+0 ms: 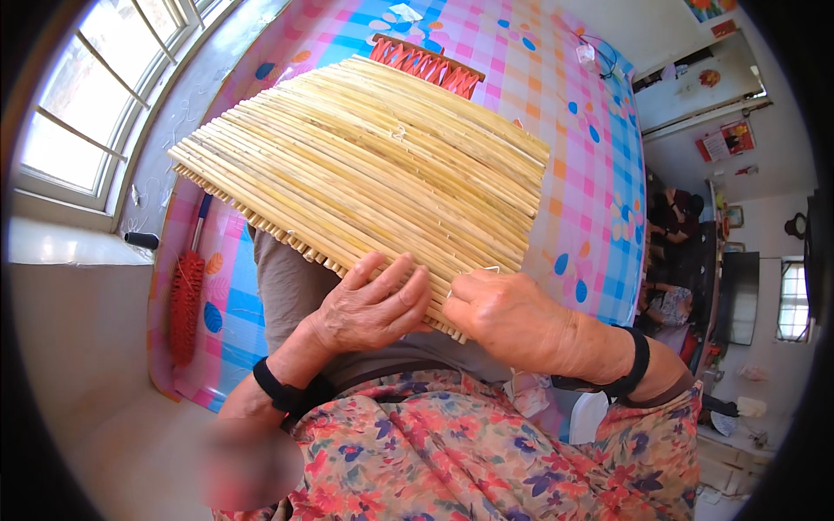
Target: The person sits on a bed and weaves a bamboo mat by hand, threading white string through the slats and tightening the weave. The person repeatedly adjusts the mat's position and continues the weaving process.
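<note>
A panel of pale yellow straw stalks, laid side by side, lies tilted across my lap. My left hand grips its near edge, fingers bent over the top and the thumb mostly hidden. Close beside it, my right hand is closed in a pinch at the panel's near right corner. A bit of white thread shows at its knuckles, and a pale strand comes out at the fingertips. A small knotted thread stands up from the middle of the panel.
A checked, flowered sheet covers the surface around me. Beyond the panel lies a wooden frame with red lacing. A red duster rests at the left, near the barred window. Other people sit far right.
</note>
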`<state>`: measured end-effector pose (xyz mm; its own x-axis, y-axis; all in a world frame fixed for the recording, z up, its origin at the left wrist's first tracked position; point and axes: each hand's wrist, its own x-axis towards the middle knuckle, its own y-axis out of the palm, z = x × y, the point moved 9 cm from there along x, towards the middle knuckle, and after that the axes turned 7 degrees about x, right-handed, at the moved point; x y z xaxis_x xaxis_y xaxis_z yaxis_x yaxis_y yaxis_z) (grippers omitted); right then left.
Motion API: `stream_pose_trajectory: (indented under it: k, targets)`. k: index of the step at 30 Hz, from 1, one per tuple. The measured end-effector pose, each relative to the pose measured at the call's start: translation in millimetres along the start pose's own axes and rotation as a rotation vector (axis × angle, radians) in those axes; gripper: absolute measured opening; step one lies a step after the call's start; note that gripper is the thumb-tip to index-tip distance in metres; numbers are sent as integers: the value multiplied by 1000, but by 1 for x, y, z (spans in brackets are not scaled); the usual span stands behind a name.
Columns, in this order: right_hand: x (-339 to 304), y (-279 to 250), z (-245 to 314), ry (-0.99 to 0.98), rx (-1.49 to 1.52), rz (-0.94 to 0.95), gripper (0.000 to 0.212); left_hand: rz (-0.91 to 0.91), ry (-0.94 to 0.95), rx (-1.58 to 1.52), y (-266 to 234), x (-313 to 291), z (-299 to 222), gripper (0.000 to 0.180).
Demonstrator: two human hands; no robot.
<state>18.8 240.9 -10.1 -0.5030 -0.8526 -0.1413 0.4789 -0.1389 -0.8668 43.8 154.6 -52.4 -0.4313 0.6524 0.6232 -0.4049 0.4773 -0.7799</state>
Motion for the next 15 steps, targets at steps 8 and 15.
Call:
stream_pose_trajectory:
  k: [8,15]
  targets:
    - [-6,-37,6,-14,-179,11,23,-70,-9,-42,-11,7,5,43]
    - [-3,-70,23,-100,-332,13,26,-279,57,8,-31,16,19,42]
